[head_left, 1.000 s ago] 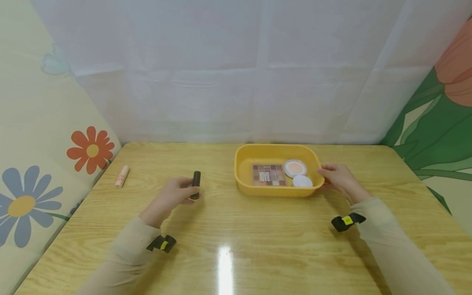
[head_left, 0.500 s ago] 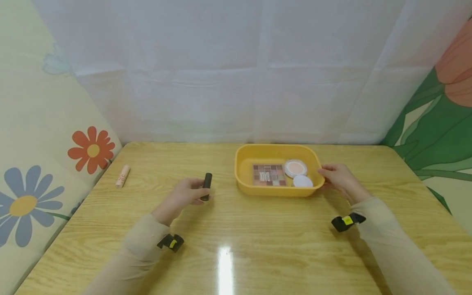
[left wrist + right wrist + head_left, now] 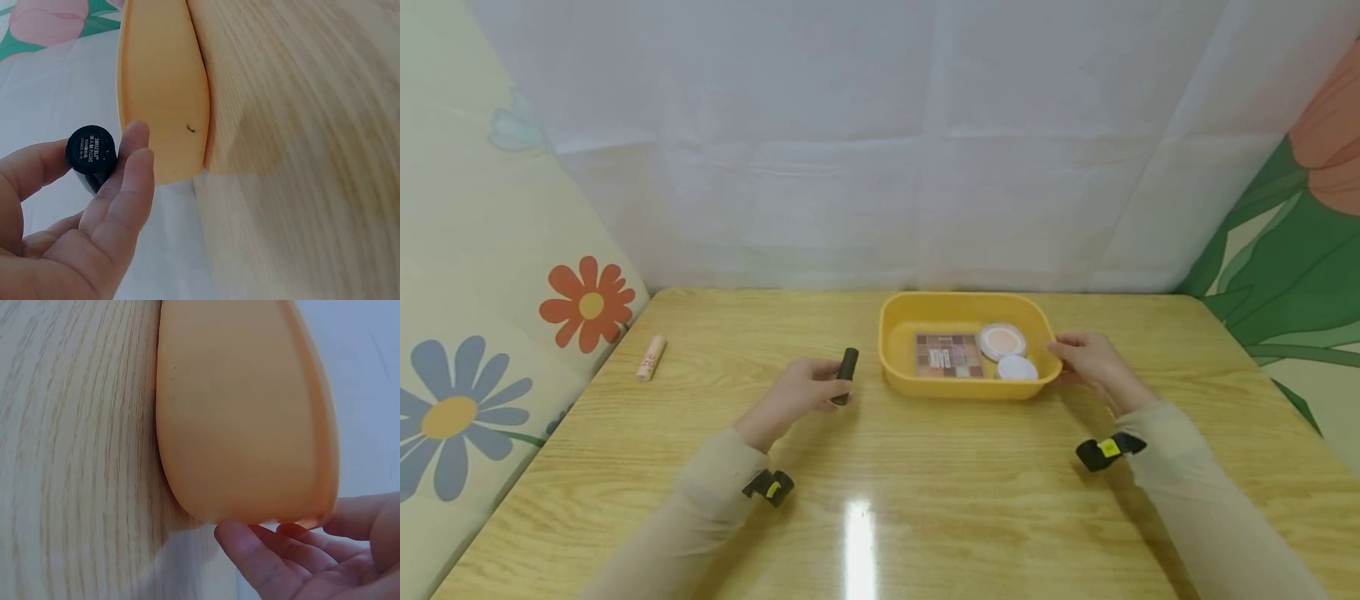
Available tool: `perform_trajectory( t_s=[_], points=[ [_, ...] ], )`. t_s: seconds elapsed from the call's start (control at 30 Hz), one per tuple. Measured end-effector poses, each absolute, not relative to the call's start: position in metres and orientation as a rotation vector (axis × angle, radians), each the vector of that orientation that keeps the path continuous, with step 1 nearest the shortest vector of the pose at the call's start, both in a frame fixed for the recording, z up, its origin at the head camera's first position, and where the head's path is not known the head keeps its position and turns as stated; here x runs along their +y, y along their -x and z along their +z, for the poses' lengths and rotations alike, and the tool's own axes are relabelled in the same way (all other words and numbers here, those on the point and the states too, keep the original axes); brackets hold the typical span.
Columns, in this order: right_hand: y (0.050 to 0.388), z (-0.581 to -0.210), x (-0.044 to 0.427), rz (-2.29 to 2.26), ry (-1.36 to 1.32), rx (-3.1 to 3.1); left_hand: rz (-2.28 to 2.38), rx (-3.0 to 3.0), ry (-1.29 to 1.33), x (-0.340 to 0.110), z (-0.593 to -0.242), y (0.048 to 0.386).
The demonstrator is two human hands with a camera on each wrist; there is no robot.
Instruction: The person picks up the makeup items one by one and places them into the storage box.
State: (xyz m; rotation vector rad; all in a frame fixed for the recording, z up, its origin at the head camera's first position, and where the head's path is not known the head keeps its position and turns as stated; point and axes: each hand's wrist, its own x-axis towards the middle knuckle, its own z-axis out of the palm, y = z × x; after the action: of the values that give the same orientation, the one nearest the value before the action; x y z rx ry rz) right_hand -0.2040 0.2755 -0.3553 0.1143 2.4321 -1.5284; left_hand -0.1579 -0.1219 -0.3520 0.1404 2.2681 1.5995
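Pinched between the thumb and fingers of my left hand [image 3: 801, 396] is a black lipstick [image 3: 847, 375], held tilted above the table, just left of the yellow basket [image 3: 940, 387]. Small print shows on the lipstick's round end [image 3: 92, 150] in the left wrist view. My right hand [image 3: 1093, 367] grips the basket's right end, thumb at the rim and fingers [image 3: 250, 553] against the outer wall. Inside the basket lie an eyeshadow palette [image 3: 947, 356], a round compact [image 3: 1002, 341] and a white round item [image 3: 1017, 367], partly hidden by the front wall.
A pale pink tube [image 3: 651, 358] with lettering lies near the left edge of the wooden table [image 3: 925, 483]. White cloth [image 3: 790, 167] hangs behind the table, and flower-printed panels [image 3: 591, 306] stand at both sides.
My left hand has moved right with the lipstick, closer to the basket's left end. The right hand and the basket stay in place.
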Motion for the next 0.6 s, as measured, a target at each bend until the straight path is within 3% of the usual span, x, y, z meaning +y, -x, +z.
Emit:
perform_trajectory(
  t_s=[0.6],
  points=[
    [0.206,-0.354,0.275,-1.534,-0.154,2.408,1.495,2.326,-0.246,-0.092,-0.332,0.176]
  ],
)
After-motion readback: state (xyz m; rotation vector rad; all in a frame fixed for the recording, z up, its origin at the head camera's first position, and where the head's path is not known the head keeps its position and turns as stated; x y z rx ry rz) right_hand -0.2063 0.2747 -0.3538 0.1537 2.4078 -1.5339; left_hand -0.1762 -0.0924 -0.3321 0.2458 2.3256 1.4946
